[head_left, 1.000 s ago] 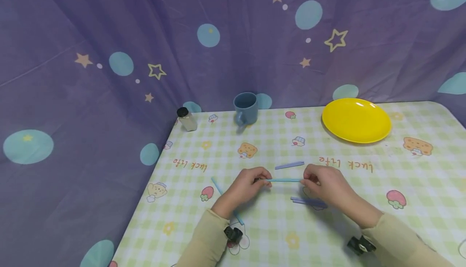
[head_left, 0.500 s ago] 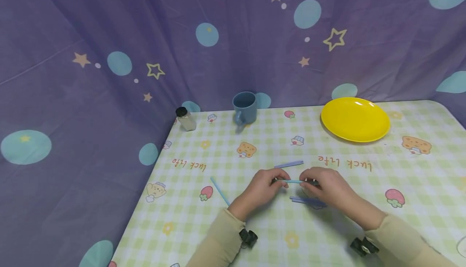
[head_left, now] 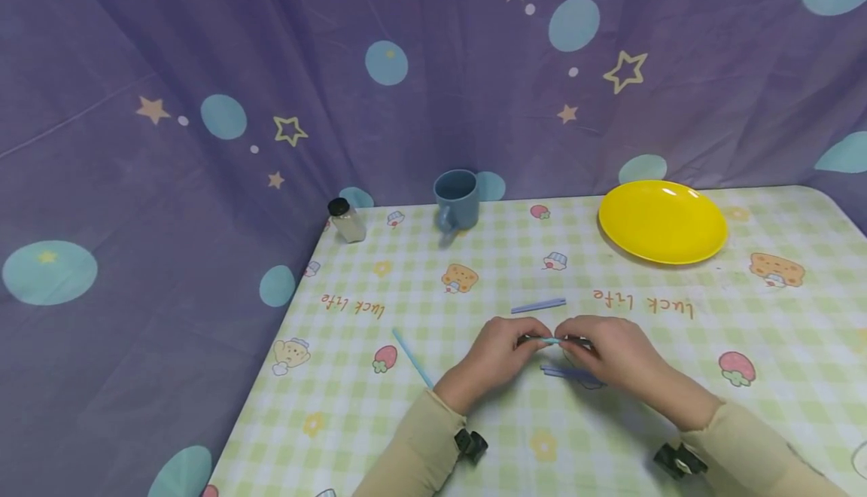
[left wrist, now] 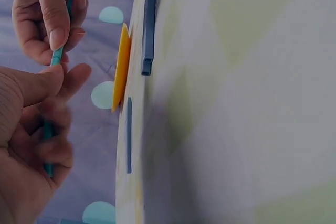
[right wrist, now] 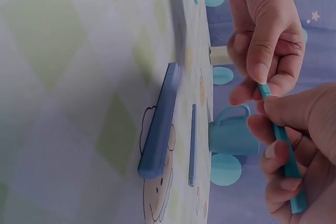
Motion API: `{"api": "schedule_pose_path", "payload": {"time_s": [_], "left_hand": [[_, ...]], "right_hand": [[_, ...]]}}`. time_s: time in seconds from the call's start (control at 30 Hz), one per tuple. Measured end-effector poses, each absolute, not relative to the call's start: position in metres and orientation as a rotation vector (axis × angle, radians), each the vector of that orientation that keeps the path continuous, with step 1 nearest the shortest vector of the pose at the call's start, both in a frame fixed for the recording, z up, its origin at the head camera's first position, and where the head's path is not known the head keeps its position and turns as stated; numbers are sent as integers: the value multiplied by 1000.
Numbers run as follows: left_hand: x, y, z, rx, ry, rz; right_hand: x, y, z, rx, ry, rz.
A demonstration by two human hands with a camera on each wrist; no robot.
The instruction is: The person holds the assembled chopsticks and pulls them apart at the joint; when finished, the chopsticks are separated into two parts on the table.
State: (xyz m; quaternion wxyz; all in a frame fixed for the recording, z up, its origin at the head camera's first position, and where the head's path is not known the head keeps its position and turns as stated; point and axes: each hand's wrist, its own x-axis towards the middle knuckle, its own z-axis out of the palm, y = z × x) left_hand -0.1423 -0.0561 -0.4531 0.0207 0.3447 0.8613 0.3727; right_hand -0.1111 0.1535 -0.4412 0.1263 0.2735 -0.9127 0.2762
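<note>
**Both hands pinch one thin teal stick above the checked cloth**

The left hand (head_left: 497, 352) and the right hand (head_left: 612, 348) meet nearly fingertip to fingertip over the near middle of the table, and between them runs a thin teal plastic stick (head_left: 550, 340). Each hand pinches it between thumb and curled fingers; only a short stretch shows in the gap. In the right wrist view the stick (right wrist: 283, 145) runs down through the right hand's curled fingers.

Just under the right hand lies a flat blue-violet plastic strip (head_left: 567, 374) on the cloth, and a second like strip (head_left: 538, 305) lies just beyond the hands. A long light-blue straw (head_left: 412, 347) lies slantwise by the left wrist.

These rest on a table with a green-and-white checked cloth (head_left: 406, 278) printed with bears and strawberries. At its far edge stand a small clear jar with a black lid (head_left: 346, 221) and a blue-grey mug (head_left: 456, 199); a round yellow plate (head_left: 662, 223) sits to the far right. A purple curtain with stars and dots (head_left: 203, 68) hangs behind.
</note>
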Motion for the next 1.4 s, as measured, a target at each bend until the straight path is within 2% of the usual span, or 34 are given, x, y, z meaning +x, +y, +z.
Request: {"api": "schedule_pose_path", "payload": {"time_s": [0.37, 0.63, 0.87, 1.13, 1.4], "left_hand": [[-142, -56, -456, 911, 2588, 1468], [-153, -69, -449, 850, 2541, 1338], [-165, -76, -454, 865, 2543, 1204], [-176, -61, -462, 627, 2747, 1236], [-182, -45, -467, 465, 2884, 1181]], "right_hand": [[-111, 155, -441, 769, -2610, 839], [-111, 167, -442, 609, -2763, 989], [-113, 179, -446, 648, -2875, 1044], [-112, 180, -456, 634, -2843, 1004], [-111, 170, -463, 457, -2829, 1051]]}}
